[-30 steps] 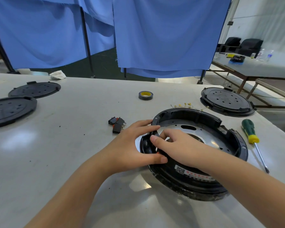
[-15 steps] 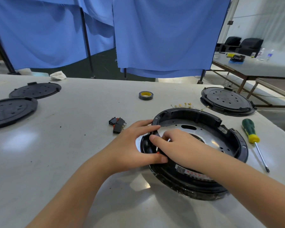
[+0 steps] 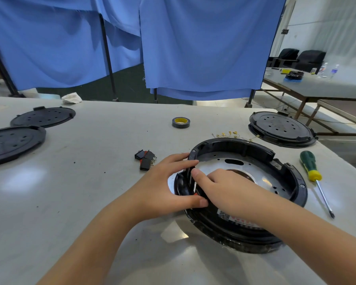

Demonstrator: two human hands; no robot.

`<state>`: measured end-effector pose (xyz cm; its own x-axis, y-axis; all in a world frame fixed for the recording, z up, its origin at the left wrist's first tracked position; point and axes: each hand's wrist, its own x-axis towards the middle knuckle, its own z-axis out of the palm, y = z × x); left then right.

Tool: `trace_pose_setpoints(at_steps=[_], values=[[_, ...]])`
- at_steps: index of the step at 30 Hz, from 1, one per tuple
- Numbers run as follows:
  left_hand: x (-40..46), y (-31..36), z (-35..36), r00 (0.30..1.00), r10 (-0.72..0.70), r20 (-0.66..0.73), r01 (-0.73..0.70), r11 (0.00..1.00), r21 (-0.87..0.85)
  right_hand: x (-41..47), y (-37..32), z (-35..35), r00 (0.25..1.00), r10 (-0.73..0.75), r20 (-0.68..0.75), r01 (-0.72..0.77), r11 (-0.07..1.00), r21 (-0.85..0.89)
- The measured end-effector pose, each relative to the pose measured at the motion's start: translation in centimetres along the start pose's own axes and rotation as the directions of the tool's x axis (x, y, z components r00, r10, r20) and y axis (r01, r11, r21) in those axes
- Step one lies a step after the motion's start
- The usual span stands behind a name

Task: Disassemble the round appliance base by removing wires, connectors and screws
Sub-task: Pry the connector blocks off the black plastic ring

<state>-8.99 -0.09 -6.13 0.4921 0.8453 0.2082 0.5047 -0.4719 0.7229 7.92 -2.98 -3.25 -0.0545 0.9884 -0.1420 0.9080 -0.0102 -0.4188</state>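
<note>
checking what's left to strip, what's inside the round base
Inside the round base: a shiny metal plate with holes. The right hand covers the near-left part, so parts there are hidden.

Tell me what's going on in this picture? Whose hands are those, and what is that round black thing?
The picture comes from a camera worn on a person's head, so you see their own two arms reaching forward. No robot here, just bare hands.

The round black thing is an appliance base that the person is taking apart. It lies on a grey table. The left hand grips the base's rim from outside. The right hand reaches inside and pinches something at the same spot on the rim; what exactly is hidden by the fingers.

Around it lie a screwdriver with a green and yellow handle, a tape roll, small black and red switches, some thin wires with gold ends, another base and two flat black covers far left.
</note>
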Motion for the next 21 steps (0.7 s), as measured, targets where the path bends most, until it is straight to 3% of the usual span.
trace_pose_setpoints(at_steps=[21], values=[[0.04, -0.11, 0.08, 1.0, 0.001, -0.004, -0.001, 1.0, 0.015, 0.28, 0.29, -0.08, 0.998, 0.0, 0.065, -0.007, 0.996, 0.093]])
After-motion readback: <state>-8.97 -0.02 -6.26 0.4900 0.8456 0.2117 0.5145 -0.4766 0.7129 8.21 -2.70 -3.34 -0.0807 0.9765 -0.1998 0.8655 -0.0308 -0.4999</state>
